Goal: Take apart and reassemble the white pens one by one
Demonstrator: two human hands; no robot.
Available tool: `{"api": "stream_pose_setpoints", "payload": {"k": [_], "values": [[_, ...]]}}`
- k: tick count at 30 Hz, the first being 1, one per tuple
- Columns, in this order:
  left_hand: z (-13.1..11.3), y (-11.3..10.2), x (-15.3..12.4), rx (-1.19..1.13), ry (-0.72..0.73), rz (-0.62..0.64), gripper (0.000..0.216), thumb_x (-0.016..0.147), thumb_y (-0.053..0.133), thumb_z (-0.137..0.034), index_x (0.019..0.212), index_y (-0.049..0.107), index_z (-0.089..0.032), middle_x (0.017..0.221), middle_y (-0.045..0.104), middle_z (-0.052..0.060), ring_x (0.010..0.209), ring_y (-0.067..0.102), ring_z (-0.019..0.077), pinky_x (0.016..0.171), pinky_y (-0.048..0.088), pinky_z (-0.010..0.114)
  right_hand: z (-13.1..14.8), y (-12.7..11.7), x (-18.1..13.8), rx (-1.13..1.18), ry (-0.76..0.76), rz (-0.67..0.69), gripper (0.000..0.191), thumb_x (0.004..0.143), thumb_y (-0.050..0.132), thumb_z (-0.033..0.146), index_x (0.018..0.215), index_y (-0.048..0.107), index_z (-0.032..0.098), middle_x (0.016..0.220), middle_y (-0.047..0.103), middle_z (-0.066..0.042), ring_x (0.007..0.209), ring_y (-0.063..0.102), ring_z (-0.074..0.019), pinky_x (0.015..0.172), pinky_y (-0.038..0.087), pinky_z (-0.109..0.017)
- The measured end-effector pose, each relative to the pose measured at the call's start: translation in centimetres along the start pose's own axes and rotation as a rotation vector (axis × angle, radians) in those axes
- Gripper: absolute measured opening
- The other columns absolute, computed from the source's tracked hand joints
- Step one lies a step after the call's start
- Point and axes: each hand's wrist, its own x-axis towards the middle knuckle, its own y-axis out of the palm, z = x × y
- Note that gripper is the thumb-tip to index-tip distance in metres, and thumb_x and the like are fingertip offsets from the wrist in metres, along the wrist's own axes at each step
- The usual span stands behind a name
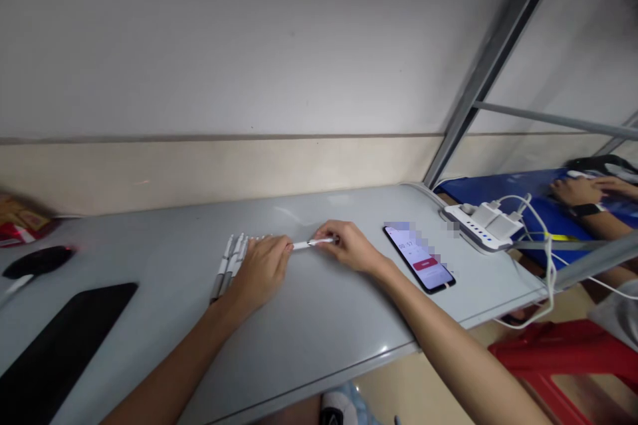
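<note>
A white pen lies level between my two hands, just above or on the grey tabletop. My right hand pinches its right end, where a darker tip or clip shows. The fingers of my left hand are closed at the pen's left end. Beneath and beside that hand, several white pens with grey grips lie side by side in a row. My left hand covers part of this row.
Right of my hands a phone lies with its screen lit. A white power strip with chargers and cables sits at the right edge. A black mat and a black mouse are at left. Another person's hands rest over a blue surface.
</note>
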Motion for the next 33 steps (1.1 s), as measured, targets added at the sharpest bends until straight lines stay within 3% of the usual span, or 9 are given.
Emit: {"api": "stream_pose_setpoints", "payload": {"k": [3,6,9,13,17,23,27,33], "values": [[-0.2,-0.1,-0.2,-0.007,0.002,-0.003,0.027,0.098,0.032,-0.033,0.091,0.055,-0.02,0.084,0.063,0.002,0.083,0.056,0.0202,0.077,0.031,0.034,0.1,0.0,0.0,0.006,-0.019,-0.047,0.029,0.081,0.068,0.026,0.108,0.062,0.017,0.098,0.065,-0.006,0.083,0.057,-0.0152,0.073,0.042,-0.026],[-0.4,-0.1,-0.3,0.017,0.021,-0.008,0.024,0.098,0.035,-0.034,0.1,0.055,-0.021,0.092,0.064,0.003,0.09,0.057,0.0222,0.08,0.03,0.036,0.2,0.0,-0.1,-0.024,0.001,0.064,0.018,0.09,0.056,0.027,0.104,0.065,0.018,0.088,0.067,-0.004,0.074,0.057,-0.0138,0.069,0.042,-0.025],[-0.3,0.1,-0.3,0.03,0.036,0.01,0.022,0.099,0.035,-0.032,0.104,0.053,-0.021,0.094,0.065,0.003,0.09,0.058,0.022,0.08,0.03,0.036,0.2,0.2,-0.1,-0.09,-0.038,0.028,0.013,0.089,0.054,0.017,0.097,0.064,0.017,0.09,0.066,-0.005,0.078,0.057,-0.0143,0.072,0.042,-0.026],[-0.4,0.2,-0.3,0.07,0.057,0.043,0.021,0.099,0.034,-0.03,0.1,0.053,-0.021,0.09,0.065,0.002,0.087,0.057,0.0213,0.077,0.028,0.035,0.4,0.7,-0.1,-0.158,-0.067,0.033,0.027,0.088,0.06,0.025,0.114,0.06,0.018,0.097,0.067,-0.007,0.085,0.06,-0.0172,0.077,0.044,-0.029],[-0.7,0.0,-0.3,0.149,0.089,0.054,0.025,0.1,0.032,-0.029,0.094,0.054,-0.02,0.089,0.064,0.003,0.085,0.055,0.0213,0.075,0.027,0.036,0.7,1.4,0.1,-0.199,-0.105,0.095,0.022,0.096,0.046,0.018,0.1,0.067,0.017,0.094,0.069,-0.008,0.084,0.061,-0.0163,0.078,0.043,-0.028],[-0.7,0.0,-0.2,0.19,0.108,0.037,0.029,0.099,0.031,-0.024,0.086,0.057,-0.019,0.085,0.062,0.005,0.083,0.053,0.0211,0.073,0.027,0.035,0.6,2.0,0.0,-0.164,-0.131,0.071,0.017,0.089,0.054,0.011,0.101,0.065,0.016,0.094,0.063,-0.007,0.083,0.057,-0.0157,0.076,0.045,-0.027],[-0.8,0.1,-0.2,0.141,0.077,0.033,0.031,0.099,0.029,-0.024,0.083,0.056,-0.02,0.079,0.061,0.003,0.08,0.054,0.0208,0.073,0.027,0.035,0.6,2.4,-0.1,-0.244,-0.162,0.01,0.024,0.086,0.054,0.005,0.103,0.064,0.017,0.096,0.058,-0.007,0.09,0.053,-0.0174,0.077,0.044,-0.028],[-1.5,0.0,-0.2,0.044,0.031,0.059,0.031,0.1,0.027,-0.032,0.09,0.054,-0.021,0.087,0.065,0.002,0.083,0.058,0.0205,0.077,0.03,0.036,0.7,2.8,0.0,-0.432,-0.221,-0.097,0.021,0.087,0.049,0.003,0.093,0.063,0.017,0.089,0.054,-0.005,0.082,0.044,-0.0172,0.071,0.039,-0.028]]}}
